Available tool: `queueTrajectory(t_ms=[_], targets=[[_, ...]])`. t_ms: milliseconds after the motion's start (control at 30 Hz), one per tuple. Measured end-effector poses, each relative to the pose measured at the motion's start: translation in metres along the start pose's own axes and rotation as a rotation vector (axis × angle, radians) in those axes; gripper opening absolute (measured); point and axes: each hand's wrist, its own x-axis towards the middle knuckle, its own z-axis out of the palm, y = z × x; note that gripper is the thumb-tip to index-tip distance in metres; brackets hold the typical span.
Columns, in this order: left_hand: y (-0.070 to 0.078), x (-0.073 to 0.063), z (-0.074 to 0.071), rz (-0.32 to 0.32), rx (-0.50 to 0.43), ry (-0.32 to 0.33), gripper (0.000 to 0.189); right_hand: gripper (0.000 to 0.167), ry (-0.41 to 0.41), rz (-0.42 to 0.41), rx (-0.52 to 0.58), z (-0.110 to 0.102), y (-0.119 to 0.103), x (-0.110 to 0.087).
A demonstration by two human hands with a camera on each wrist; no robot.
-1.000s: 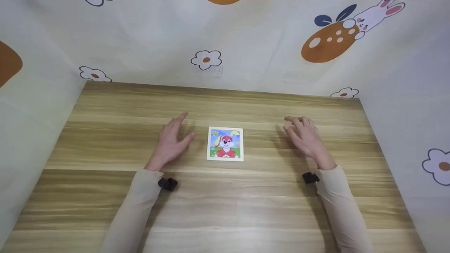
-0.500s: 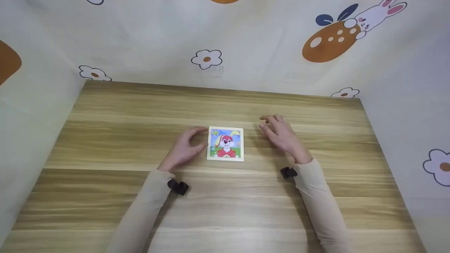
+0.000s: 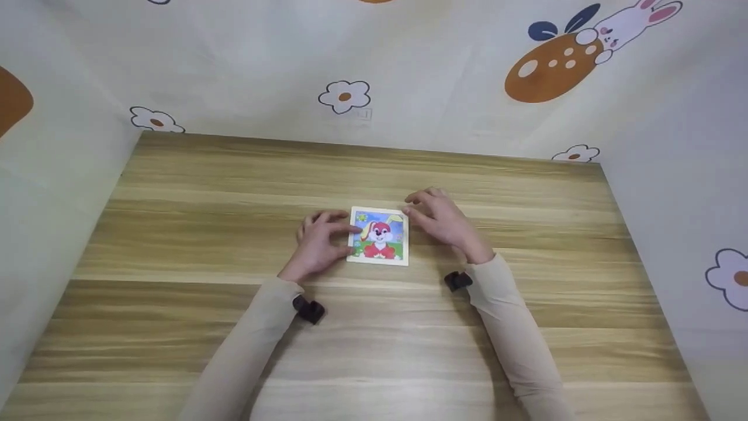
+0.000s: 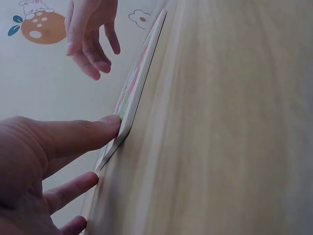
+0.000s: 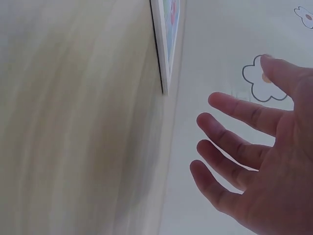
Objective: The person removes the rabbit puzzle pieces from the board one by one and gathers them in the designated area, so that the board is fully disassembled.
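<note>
A thin square picture board (image 3: 380,237) with a pale border lies flat on the wooden table. Its picture is a red cartoon rabbit on blue and green. My left hand (image 3: 321,245) is at the board's left side, thumb near the lower left corner and index finger overlapping the picture. In the left wrist view the straight thumb (image 4: 83,134) touches the board's face by the corner, while other fingertips meet its edge and the table. My right hand (image 3: 441,219) hovers by the upper right corner. Spread, loosely bent fingers (image 5: 230,152) hold nothing in the right wrist view.
The wood-grain table (image 3: 374,345) spreads around the board. A pale printed cloth (image 3: 245,70) with flowers and a rabbit hangs behind it and along both sides. Black wrist cameras (image 3: 308,309) sit at the sleeve cuffs.
Both hands have moved inward toward the board. The left has come from beside it to touch its left side; the right has come leftward to the upper right corner.
</note>
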Motion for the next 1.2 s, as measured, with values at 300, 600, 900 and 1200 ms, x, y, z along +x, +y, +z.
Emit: queueTrajectory(t_ms=[300,600,900,1200], targets=[[0.003,0.009,0.001,-0.050,0.016,0.010,0.035,0.027,-0.071,-0.088,-0.006,0.015,-0.011,0.022],[0.002,0.008,0.001,-0.014,0.010,0.020,0.035,0.025,-0.163,-0.077,-0.027,0.030,-0.032,0.052],[0.001,0.007,0.003,-0.009,0.002,0.017,0.036,0.024,-0.206,-0.055,-0.097,0.041,-0.043,0.065],[0.001,0.008,0.002,-0.007,0.018,0.011,0.037,0.020,-0.166,-0.002,-0.033,0.042,-0.042,0.067]])
